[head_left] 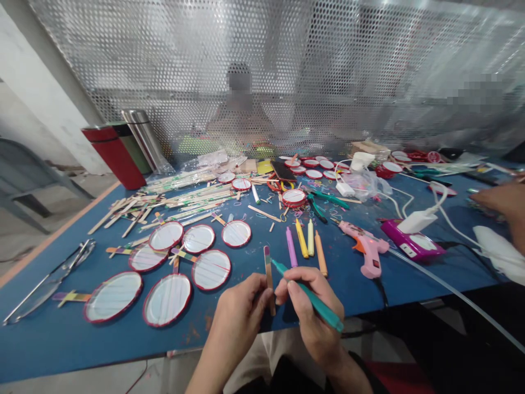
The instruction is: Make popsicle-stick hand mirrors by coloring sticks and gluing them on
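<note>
Left hand pinches a wooden stick low, probably to leave its banded top accessible. Right hand grips a teal marker pen-style, tip beside those bands. Stick lies between the hands; four markers sit just beyond, apparently for easy reach.

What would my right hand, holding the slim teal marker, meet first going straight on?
Probably the flat, purple-tipped wooden stick in your left hand; whether the marker's nib touches it is unclear.
</note>
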A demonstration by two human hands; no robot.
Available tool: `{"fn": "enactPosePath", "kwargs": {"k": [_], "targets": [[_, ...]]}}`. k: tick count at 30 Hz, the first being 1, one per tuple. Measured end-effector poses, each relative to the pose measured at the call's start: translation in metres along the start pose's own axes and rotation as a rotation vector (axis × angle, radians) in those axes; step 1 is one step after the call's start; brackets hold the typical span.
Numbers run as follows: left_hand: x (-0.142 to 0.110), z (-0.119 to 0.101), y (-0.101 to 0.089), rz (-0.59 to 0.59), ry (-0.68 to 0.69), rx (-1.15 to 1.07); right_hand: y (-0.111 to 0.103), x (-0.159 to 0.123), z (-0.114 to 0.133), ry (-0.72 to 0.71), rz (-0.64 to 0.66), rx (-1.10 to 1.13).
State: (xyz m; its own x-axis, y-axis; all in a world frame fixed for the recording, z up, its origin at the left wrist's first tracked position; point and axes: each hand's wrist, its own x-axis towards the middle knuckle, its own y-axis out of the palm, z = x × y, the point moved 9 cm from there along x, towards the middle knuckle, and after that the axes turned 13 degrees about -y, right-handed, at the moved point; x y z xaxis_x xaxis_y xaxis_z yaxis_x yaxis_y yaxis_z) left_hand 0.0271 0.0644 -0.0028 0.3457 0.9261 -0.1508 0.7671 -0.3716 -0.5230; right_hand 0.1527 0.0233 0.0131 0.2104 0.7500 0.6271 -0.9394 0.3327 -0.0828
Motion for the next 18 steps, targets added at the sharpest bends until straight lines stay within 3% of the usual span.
{"fn": "enactPosePath", "kwargs": {"k": [18], "targets": [[0.0008,0.0035,0.0022,0.021,-0.031,-0.005,0.0001,0.0023,0.0035,-0.005,-0.019,0.002]]}}
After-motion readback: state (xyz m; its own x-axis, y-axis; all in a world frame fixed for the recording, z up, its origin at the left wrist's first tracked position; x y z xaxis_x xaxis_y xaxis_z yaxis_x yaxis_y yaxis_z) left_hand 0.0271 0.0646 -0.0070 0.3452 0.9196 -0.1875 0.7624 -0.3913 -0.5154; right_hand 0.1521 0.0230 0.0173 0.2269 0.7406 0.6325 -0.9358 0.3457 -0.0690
